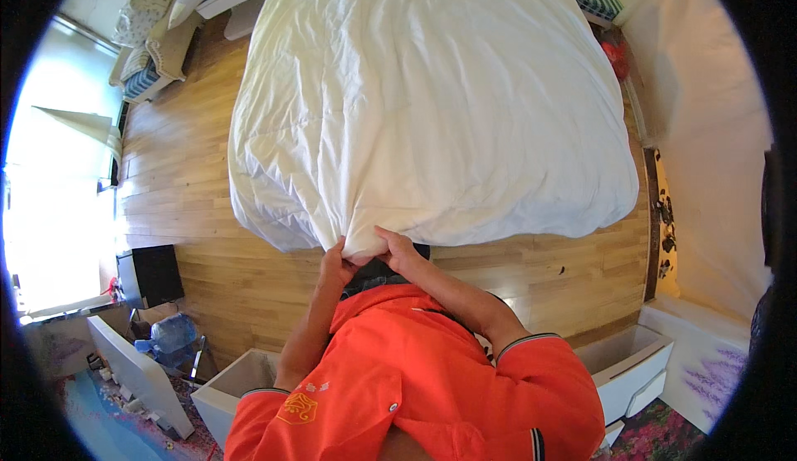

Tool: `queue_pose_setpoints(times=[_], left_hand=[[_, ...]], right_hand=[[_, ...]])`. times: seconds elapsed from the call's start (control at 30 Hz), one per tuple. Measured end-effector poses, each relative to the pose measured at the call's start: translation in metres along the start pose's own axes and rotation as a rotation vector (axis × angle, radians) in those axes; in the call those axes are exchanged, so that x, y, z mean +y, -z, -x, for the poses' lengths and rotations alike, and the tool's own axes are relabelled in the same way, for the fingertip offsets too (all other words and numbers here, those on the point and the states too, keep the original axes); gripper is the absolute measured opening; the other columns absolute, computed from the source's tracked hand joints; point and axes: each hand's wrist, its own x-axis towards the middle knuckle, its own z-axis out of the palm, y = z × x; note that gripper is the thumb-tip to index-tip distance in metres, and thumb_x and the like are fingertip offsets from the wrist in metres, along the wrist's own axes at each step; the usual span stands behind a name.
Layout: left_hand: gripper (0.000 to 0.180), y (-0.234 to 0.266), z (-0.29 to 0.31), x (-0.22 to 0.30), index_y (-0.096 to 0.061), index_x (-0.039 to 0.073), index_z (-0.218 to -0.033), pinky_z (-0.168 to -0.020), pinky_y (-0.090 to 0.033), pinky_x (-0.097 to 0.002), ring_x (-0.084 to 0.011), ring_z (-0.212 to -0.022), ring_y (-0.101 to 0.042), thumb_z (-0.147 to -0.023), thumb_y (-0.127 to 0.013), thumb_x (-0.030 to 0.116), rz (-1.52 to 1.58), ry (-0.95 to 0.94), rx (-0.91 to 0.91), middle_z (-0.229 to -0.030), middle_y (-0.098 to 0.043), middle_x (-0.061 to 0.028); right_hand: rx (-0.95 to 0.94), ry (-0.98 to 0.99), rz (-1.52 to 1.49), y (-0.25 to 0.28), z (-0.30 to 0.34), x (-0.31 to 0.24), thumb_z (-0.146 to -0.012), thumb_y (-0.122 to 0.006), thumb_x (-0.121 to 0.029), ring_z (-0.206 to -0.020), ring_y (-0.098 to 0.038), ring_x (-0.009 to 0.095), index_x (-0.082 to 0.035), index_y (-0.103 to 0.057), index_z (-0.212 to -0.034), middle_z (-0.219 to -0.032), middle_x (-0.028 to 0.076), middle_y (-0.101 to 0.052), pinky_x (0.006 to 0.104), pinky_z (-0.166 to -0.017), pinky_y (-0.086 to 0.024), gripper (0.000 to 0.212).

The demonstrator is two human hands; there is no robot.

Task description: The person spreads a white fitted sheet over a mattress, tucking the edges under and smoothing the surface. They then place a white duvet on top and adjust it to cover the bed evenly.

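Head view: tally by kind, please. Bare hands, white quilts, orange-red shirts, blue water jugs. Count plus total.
Bare hands: 2 (left hand, right hand, both gripping the quilt's near edge)
White quilt: 1
Orange-red shirt: 1
Blue water jug: 1
Total: 5

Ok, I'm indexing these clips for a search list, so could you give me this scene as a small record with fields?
Left hand: closed on the near edge of the quilt
Right hand: holding the same edge, just right of the left hand; some fingers hidden
Quilt state: white, spread wide, creases running toward both hands
Clothing: red shirt with short sleeves
Floor: wooden boards
Lower left: clear blue water bottle
Lower right: what looks like an open white drawer
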Motion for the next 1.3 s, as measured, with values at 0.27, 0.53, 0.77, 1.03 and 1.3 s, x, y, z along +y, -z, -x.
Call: queue_pose_setpoints(times=[0.27, 0.53, 0.77, 1.03, 1.3], left_hand=[[0.063, -0.001, -0.022, 0.023, -0.043, 0.01, -0.134, -0.102, -0.029, -0.0634, -0.0365, -0.124, -0.043, -0.086, -0.056, 0.05, 0.285, 0.098, -0.314, -0.136, -0.046, -0.0136], [0.043, 0.072, -0.08, 0.1, -0.048, 0.002, -0.127, -0.099, -0.041, -0.0488, -0.0327, -0.113, -0.054, -0.094, -0.046, 0.03, 0.05, -0.052, -0.294, -0.128, -0.054, -0.015], [0.035, 0.144, -0.043, 0.142, -0.049, 0.0, -0.123, -0.094, -0.047, -0.0499, -0.031, -0.106, -0.058, -0.097, -0.043, 0.021, -0.059, 0.109, -0.31, -0.119, -0.057, -0.0169], [0.054, 0.174, -0.026, 0.186, -0.045, 0.003, -0.13, -0.101, -0.037, -0.0579, -0.0375, -0.12, -0.047, -0.092, -0.051, 0.041, -0.037, 0.358, -0.308, -0.133, -0.047, -0.0168], [0.053, 0.175, -0.098, 0.179, -0.043, 0.001, -0.132, -0.105, -0.032, -0.0565, -0.0374, -0.12, -0.048, -0.093, -0.049, 0.037, 0.115, 0.272, -0.388, -0.131, -0.051, -0.0173]], right_hand=[[-0.056, -0.016, -0.241, -0.026, 0.027, -0.024, -0.081, -0.049, -0.019, -0.106, -0.054, 0.034, 0.005, -0.049, -0.116, -0.117, 0.017, -0.056, 0.0489, -0.095, -0.042, 0.043], [-0.235, 0.242, -0.329, -0.078, 0.065, -0.005, -0.089, -0.053, -0.046, -0.11, -0.052, 0.032, -0.005, -0.049, -0.122, -0.118, 0.013, -0.056, 0.0491, -0.096, -0.041, 0.053], [0.021, -0.273, -0.005, -0.131, 0.006, 0.094, -0.089, -0.057, -0.044, -0.118, -0.047, 0.029, -0.008, -0.046, -0.128, -0.127, 0.01, -0.051, 0.0454, -0.097, -0.04, 0.054], [-0.053, 0.023, -0.244, -0.187, -0.013, 0.145, -0.088, -0.057, -0.028, -0.101, -0.058, 0.028, -0.004, -0.053, -0.116, -0.112, 0.011, -0.059, 0.0461, -0.085, -0.049, 0.037], [-0.069, 0.025, -0.27, -0.18, 0.006, 0.138, -0.088, -0.055, -0.027, -0.098, -0.06, 0.027, -0.006, -0.054, -0.118, -0.11, 0.008, -0.062, 0.0439, -0.081, -0.051, 0.037]])
